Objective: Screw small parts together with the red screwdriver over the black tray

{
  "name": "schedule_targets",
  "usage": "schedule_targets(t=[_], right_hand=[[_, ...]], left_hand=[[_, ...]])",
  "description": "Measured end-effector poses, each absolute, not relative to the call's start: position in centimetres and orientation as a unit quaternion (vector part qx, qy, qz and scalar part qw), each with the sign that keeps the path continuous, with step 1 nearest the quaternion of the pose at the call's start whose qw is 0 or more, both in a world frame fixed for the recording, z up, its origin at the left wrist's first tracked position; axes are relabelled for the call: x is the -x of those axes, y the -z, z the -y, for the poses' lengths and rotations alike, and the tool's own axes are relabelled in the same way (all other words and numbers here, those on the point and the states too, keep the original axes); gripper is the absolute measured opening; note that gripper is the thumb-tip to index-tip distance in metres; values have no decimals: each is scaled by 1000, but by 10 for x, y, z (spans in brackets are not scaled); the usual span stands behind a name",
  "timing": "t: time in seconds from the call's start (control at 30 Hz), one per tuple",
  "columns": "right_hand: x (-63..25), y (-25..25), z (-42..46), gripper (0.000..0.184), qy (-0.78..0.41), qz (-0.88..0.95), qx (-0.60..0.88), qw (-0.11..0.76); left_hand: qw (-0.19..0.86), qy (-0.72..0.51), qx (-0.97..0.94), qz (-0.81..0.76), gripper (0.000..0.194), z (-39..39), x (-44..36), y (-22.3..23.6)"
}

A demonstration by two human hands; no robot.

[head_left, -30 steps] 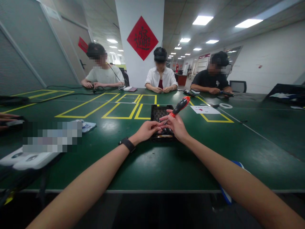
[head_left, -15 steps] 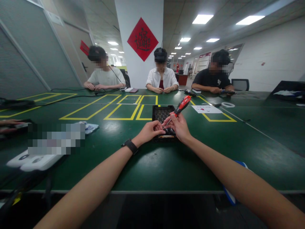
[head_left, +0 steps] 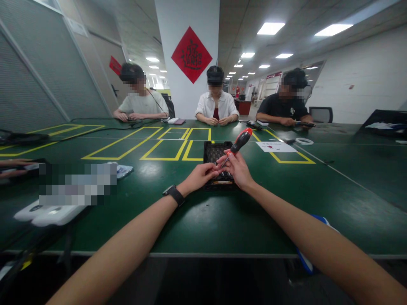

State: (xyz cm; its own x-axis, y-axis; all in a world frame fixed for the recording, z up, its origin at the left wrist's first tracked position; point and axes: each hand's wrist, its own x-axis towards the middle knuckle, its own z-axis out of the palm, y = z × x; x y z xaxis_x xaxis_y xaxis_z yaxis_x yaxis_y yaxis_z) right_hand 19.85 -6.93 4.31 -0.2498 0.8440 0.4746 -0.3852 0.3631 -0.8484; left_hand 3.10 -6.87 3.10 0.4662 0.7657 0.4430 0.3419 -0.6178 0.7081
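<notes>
A red and black screwdriver (head_left: 241, 141) is in my right hand (head_left: 239, 170), its handle tilted up to the right and its thin shaft slanting down to the left. My left hand (head_left: 201, 176), with a black watch on the wrist, has thumb and fingers pinched at the shaft's lower end. Whether it grips the tip or a small piece there is hidden by the fingers. Under and behind both hands lies an open black case (head_left: 213, 149) with a dark, patterned inside. Near its front edge shows a light-coloured strip (head_left: 221, 182).
The green table (head_left: 152, 203) carries yellow tape outlines. A white power strip (head_left: 55, 214) and cables lie at left. A printed white sheet (head_left: 276, 147) and a white ring (head_left: 304, 141) lie to the right. Three people sit across the table; another person's hand (head_left: 14, 163) shows at far left.
The screwdriver's handle has turned and shifted slightly left, with more of its black side showing. My left fingers have moved a little along the shaft's end. The view has shifted slightly.
</notes>
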Motion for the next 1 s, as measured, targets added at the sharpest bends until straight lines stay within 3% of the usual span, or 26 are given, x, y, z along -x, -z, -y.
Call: schedule_targets(t=[0.63,1.0], right_hand=[[-198,-44,72,30,-519,607,189,571],[-197,-45,73,29,-516,610,194,569]], left_hand=[[326,-392,-797,-324,25,70,-30,-30],[260,-399,-806,-353,27,69,-29,-30]])
